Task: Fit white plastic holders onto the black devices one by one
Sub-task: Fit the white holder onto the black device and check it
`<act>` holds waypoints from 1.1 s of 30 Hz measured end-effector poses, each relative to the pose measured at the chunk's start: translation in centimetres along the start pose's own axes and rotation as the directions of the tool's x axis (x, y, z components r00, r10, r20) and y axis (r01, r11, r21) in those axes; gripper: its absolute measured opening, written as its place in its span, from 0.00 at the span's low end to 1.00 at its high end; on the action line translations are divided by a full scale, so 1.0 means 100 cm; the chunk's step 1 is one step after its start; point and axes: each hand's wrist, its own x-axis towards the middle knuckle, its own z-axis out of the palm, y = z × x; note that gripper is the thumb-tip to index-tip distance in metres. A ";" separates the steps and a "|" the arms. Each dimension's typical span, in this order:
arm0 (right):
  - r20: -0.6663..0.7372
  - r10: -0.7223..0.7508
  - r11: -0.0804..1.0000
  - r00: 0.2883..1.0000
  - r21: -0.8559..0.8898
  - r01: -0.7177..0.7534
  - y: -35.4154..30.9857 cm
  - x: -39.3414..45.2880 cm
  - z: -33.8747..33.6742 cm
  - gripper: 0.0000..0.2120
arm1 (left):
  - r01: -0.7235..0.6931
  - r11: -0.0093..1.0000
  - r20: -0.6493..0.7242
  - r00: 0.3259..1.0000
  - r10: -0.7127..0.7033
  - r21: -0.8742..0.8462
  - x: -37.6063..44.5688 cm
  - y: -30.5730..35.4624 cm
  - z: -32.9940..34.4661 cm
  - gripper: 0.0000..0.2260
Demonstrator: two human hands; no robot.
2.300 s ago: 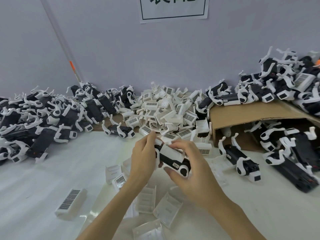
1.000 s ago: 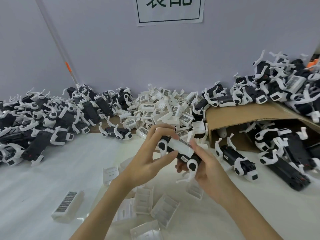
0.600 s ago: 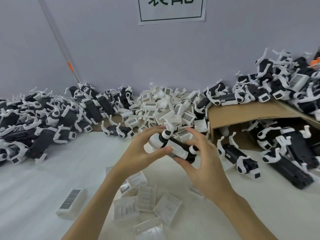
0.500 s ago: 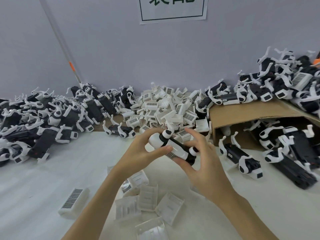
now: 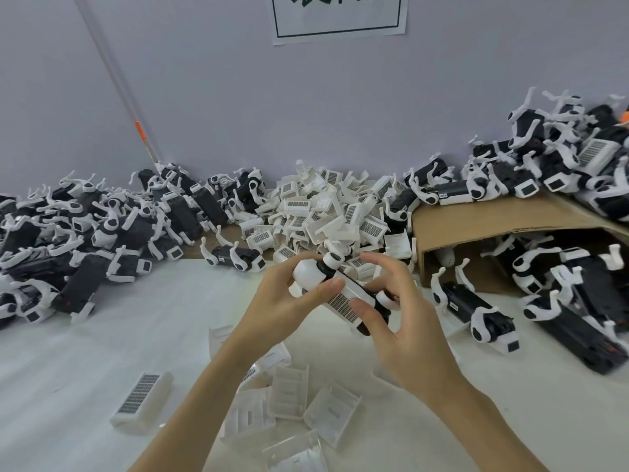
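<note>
One black device (image 5: 366, 303) held mid-air above the counter (image 5: 102, 352), centre of view, tilted with its far end up-left and near end down-right. White plastic holder (image 5: 343, 298) with a barcode label sits along its side, pressed against the body; whether fully seated, cannot tell. Left hand (image 5: 282, 301) grips the upper-left white end, thumb across the holder, fingers curled round the back. Right hand (image 5: 405, 321) grips the lower-right end, thumb on the holder's near edge, index finger arched over the top, other fingers partly spread.

Loose holders (image 5: 289, 393) lie on the counter just below the hands, several open side up, one barcode-labelled holder (image 5: 141, 400) apart to the left. Pile of white holders (image 5: 323, 212) behind the hands against the wall. Heap of black devices with white arms (image 5: 85, 233) at left. Cardboard box (image 5: 493, 226) at right, lying open toward the viewer, more devices (image 5: 561, 158) on top of it and inside. One device (image 5: 476, 308) lies on the counter just right of the hands. Paper sign (image 5: 338, 15) on the wall above, top cut off.
</note>
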 end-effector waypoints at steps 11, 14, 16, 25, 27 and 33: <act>0.125 0.206 0.950 0.971 0.211 -0.229 -0.005 0.002 0.000 0.27 | 0.106 0.992 0.125 0.986 -0.113 0.061 0.000 -0.001 -0.001 0.10; 0.149 0.228 0.945 0.962 0.204 -0.256 -0.009 0.002 0.000 0.26 | 0.107 0.994 0.112 0.988 -0.111 0.036 0.000 0.000 -0.001 0.10; 0.152 0.237 0.945 0.959 0.191 -0.264 -0.010 0.002 -0.002 0.26 | 0.091 0.995 0.102 0.990 -0.094 0.033 -0.001 -0.001 0.002 0.13; 0.317 0.398 0.678 0.861 0.530 -0.508 -0.012 0.007 -0.009 0.24 | -0.020 0.973 -0.016 1.000 0.024 0.229 -0.001 0.000 0.009 0.22; 0.342 0.417 0.501 0.842 0.686 -0.527 -0.015 0.008 -0.008 0.27 | 0.045 0.997 0.122 0.991 -0.052 0.056 -0.004 0.005 0.004 0.15; 0.220 0.431 0.691 0.875 0.543 -0.477 -0.014 0.005 -0.004 0.19 | 0.010 0.999 0.002 1.000 -0.010 -0.042 -0.001 0.007 0.010 0.18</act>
